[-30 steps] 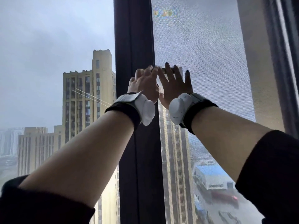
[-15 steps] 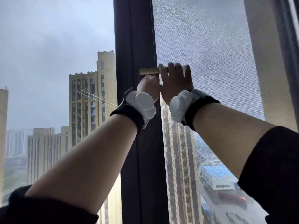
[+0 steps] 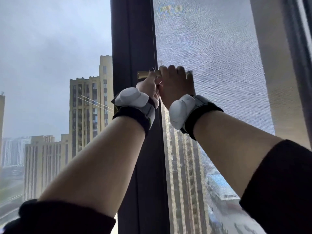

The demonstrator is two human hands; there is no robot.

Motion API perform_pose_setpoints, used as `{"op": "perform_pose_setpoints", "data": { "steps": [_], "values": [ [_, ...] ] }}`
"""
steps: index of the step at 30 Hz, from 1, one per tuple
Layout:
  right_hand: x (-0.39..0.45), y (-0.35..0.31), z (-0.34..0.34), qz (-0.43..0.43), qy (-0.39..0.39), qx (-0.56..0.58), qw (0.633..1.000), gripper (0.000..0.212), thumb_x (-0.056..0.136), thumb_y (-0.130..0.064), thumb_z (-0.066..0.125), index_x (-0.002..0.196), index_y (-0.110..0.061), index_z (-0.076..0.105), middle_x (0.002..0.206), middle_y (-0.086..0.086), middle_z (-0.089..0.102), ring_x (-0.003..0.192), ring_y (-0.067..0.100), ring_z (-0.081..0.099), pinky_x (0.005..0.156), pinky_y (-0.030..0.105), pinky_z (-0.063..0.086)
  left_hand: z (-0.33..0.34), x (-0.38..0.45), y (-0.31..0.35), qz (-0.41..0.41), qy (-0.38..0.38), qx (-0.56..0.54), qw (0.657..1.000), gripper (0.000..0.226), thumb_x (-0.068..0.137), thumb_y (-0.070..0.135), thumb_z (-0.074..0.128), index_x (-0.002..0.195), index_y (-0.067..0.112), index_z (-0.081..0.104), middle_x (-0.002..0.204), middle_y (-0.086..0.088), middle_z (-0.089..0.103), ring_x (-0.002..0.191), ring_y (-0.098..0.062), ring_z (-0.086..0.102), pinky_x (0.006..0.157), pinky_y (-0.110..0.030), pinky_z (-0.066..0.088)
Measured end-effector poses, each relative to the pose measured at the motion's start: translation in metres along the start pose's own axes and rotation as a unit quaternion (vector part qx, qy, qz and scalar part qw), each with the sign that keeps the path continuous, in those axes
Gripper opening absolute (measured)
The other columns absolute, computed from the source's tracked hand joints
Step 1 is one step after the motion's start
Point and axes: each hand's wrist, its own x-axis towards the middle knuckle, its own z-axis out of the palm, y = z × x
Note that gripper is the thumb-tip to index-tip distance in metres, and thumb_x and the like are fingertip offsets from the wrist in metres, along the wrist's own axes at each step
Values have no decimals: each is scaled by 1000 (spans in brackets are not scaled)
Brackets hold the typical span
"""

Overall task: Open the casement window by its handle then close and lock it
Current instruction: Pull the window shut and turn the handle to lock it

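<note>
A brass-coloured window handle [image 3: 143, 74] lies horizontal across the dark vertical frame [image 3: 131, 39], pointing right toward the mesh screen [image 3: 211, 56]. My right hand [image 3: 176, 85] grips the handle from above, fingers curled over its right part. My left hand [image 3: 149, 86] holds the handle from below, just left of the right hand, with a fingertip hooked over the bar. Most of the handle is hidden by both hands; only its left end shows. Both wrists wear black bands with white pods.
Left of the frame is a fixed glass pane [image 3: 50, 65] showing tall buildings outside. A pale wall and a second dark frame [image 3: 300, 56] stand at the far right. My dark sleeves fill the lower corners.
My hands went from flat on the screen to wrapped round the handle, which now shows horizontal. The left hand dropped beneath it. The view shifted slightly.
</note>
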Motion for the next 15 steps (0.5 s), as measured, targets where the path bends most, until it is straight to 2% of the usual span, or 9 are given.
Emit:
{"op": "perform_pose_setpoints", "data": {
  "steps": [2, 4, 7, 8, 10, 12, 14, 15],
  "values": [
    [-1, 0, 2, 5, 0, 3, 1000, 47, 93, -33, 38, 136, -15, 32, 134, 10, 44, 130, 32, 36, 106, 50, 27, 1, -2, -2, 16, -11, -28, 999, 22, 91, 18, 54, 71, 11, 59, 45, 6, 63, 57, -10, 52, 61, -19, 46],
    [-1, 0, 3, 6, 5, -7, 1000, 46, 93, -33, 33, 136, -15, 33, 133, 10, 46, 128, 32, 38, 105, 49, 29, 0, -1, -3, 15, -27, -60, 998, 22, 91, 15, 54, 70, 10, 59, 46, 5, 64, 54, -9, 56, 60, -19, 46],
    [-3, -1, 1, 4, 29, -1, 1000, 65, 79, -38, 8, 131, -14, 40, 125, 11, 53, 121, 34, 46, 101, 50, 34, -2, 0, -5, 20, -50, -86, 995, 25, 92, 16, 53, 68, 9, 58, 45, 5, 63, 46, -6, 60, 51, -18, 50],
    [-4, -1, 1, 0, 25, 4, 1000, 67, 78, -38, 7, 130, -14, 41, 124, 10, 53, 121, 34, 47, 100, 50, 35, -3, 2, -6, 26, -55, -83, 995, 25, 92, 16, 51, 70, 9, 58, 46, 5, 63, 44, -6, 60, 50, -17, 51],
    [-3, 2, 2, -1, 3, 0, 1000, 49, 88, -31, 23, 132, -15, 38, 128, 10, 50, 124, 33, 43, 102, 49, 33, -4, 5, -10, 40, -61, -69, 995, 24, 93, 17, 51, 71, 9, 57, 51, 2, 64, 48, -8, 61, 52, -19, 53],
    [-2, 5, 2, -12, -4, 6, 1000, 43, 91, -21, 37, 134, -15, 35, 131, 10, 48, 125, 33, 41, 103, 49, 32, -4, 10, -11, 55, -65, -58, 995, 23, 92, 18, 53, 71, 8, 57, 63, -4, 63, 57, -12, 61, 62, -22, 53],
    [-4, 7, -1, -13, -1, 9, 1000, 43, 91, -15, 35, 134, -15, 35, 130, 9, 48, 124, 33, 42, 101, 49, 32, -5, 9, -12, 69, -67, -62, 993, 26, 92, 14, 52, 67, 6, 56, 63, -5, 62, 58, -13, 62, 68, -23, 54],
    [-7, 7, -1, -13, 0, 6, 1000, 42, 90, -13, 30, 132, -16, 37, 128, 9, 50, 122, 34, 45, 100, 49, 33, -7, 10, -13, 81, -70, -60, 993, 29, 91, 11, 52, 64, 6, 56, 58, -4, 62, 55, -12, 62, 66, -22, 54]
  ]
}}
